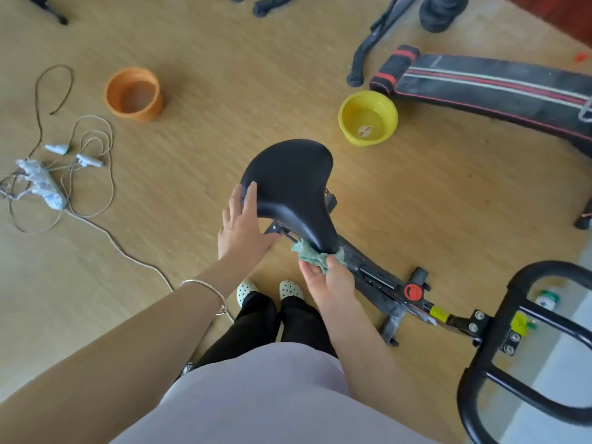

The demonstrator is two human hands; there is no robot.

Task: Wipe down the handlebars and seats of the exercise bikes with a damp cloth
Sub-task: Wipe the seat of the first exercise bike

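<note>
Both bare arms reach forward and down. The left hand (242, 225) lies flat against the seat (288, 177) edge, its fingers straight and slightly spread. The right hand (328, 280) sits lower and nearer, its fingers curled, gripping a bunched cloth (312, 256).

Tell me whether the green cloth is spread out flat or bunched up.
Bunched up. The cloth sits crumpled in the right hand, its folds pressed against the narrow end of the seat.
</note>
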